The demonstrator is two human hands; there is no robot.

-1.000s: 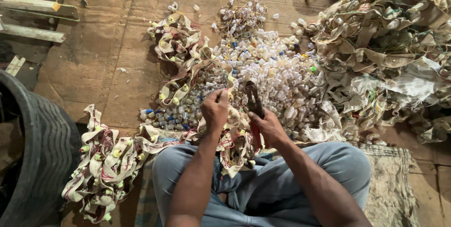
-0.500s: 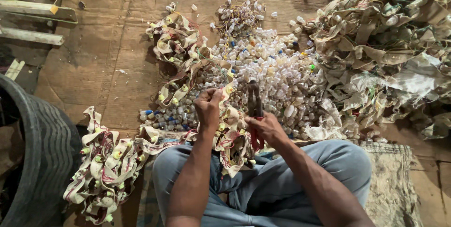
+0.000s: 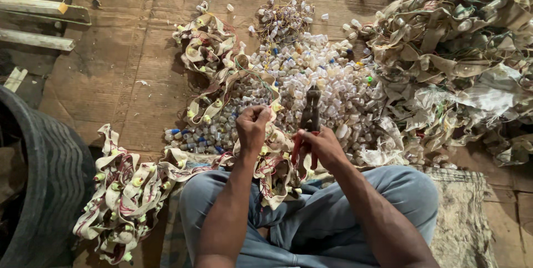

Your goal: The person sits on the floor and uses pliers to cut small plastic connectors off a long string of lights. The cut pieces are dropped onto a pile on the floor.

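Head view: seated cross-legged on cardboard, working a strip of wired bulb holders.
Left hand [image 3: 253, 125]: clenched on the cream strip [image 3: 270, 160], lifted over my lap.
Right hand [image 3: 322, 147]: wrapped round red-handled pliers [image 3: 308, 119], nose pointing away, just right of the fist.
Step, as I judge it: lining up a cut.
Next move: bring the pliers to the held holder.
Beyond: heap of loose holders [image 3: 322, 87].

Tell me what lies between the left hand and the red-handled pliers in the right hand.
Head view: a narrow gap between left hand and red-handled pliers, showing small whitish plastic caps heaped behind.
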